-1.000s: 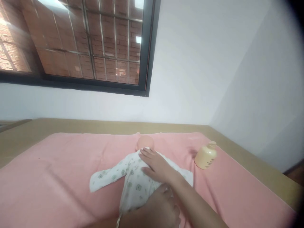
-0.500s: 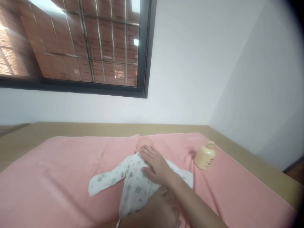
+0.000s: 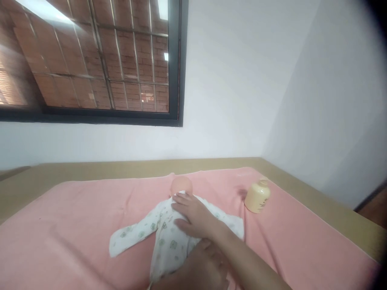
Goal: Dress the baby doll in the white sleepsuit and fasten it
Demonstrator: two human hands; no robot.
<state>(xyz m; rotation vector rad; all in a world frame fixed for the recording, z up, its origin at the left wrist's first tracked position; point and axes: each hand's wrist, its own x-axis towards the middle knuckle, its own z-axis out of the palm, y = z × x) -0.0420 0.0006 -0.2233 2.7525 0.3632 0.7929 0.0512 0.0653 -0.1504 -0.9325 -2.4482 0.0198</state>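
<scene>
A doll lies on its back, its round head (image 3: 181, 185) farthest from me. It wears a white long-sleeved baby outfit (image 3: 169, 241) with a small green print, both sleeves spread out sideways. My right hand (image 3: 193, 215) rests flat on the upper chest near the collar, fingers stretched and slightly apart. Nearer to me, my left hand (image 3: 204, 268) crosses beneath my right forearm at the outfit's lower right side. Its fingers are bent inward at the fabric; the fingertips are blurred and partly hidden. The doll's lower body is out of sight.
Under the doll a pink blanket (image 3: 90, 217) covers most of the wooden surface (image 3: 99, 169). A cream-yellow bottle (image 3: 256, 197) stands right of the doll, beyond its sleeve. Behind rise a white wall (image 3: 226, 100) and a barred window with a dark frame (image 3: 178, 80).
My right hand has slid slightly towards me, from the doll's chin to the collar, uncovering more of the head. The left hand stays about where it was. The view has shifted a little.
</scene>
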